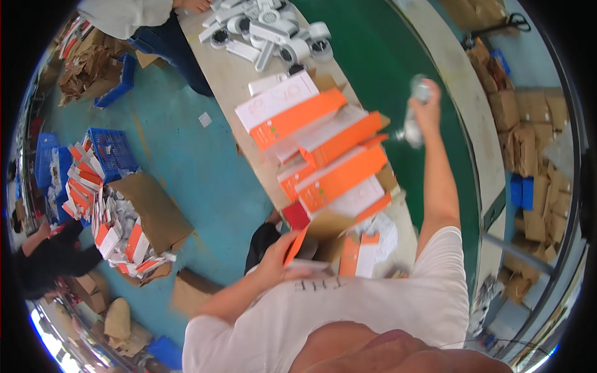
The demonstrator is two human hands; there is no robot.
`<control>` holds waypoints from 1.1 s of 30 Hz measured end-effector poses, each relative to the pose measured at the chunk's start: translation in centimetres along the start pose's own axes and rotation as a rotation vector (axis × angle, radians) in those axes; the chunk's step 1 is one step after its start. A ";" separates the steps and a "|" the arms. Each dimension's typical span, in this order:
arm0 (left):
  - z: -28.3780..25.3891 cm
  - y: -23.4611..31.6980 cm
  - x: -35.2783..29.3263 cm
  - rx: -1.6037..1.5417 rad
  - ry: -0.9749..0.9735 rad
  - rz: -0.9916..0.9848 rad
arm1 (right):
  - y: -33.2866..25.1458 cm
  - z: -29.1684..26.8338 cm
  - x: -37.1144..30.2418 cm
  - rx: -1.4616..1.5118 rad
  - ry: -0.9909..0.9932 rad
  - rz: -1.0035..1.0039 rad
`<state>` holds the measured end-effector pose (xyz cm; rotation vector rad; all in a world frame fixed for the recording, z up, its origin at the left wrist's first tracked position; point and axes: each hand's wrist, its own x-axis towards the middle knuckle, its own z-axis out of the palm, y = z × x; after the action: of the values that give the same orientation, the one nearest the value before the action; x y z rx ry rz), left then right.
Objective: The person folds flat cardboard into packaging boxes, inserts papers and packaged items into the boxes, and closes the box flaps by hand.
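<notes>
My left hand (271, 260) is closed on an open orange-and-white carton (329, 233), held near my chest with its brown inside showing. Out to the right, over the green belt, my right hand (428, 113) grips a white-and-grey handheld device (411, 127), smeared by motion. Several orange-and-white cartons (342, 171) lie side by side on the pale table, just beyond the held one. At the table's far end is a pile of white devices with round dark-vented heads (270, 31).
The green belt (385, 56) runs along the table's right side. A big brown box (149, 208) full of orange-and-white packaging stands on the floor at left, near blue crates (112, 149). Another person (134, 18) stands at far left. Brown cartons (535, 124) are stacked at right.
</notes>
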<state>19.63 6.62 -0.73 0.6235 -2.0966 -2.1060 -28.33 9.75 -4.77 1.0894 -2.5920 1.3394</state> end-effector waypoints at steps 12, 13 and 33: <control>8.0 2.6 4.1 0.145 -0.394 0.067 | -19.7 -20.8 -24.1 1.876 0.113 0.347; 8.6 3.4 3.9 0.225 -0.440 0.160 | -20.3 -20.3 -25.7 1.743 0.171 0.310; 15.7 7.2 1.1 0.219 -0.576 0.342 | -21.5 -18.9 -38.4 0.004 0.548 -0.150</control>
<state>11.52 20.57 5.48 -0.3663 -2.5028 -2.0311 8.16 37.11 9.87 0.7580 -2.0712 1.3700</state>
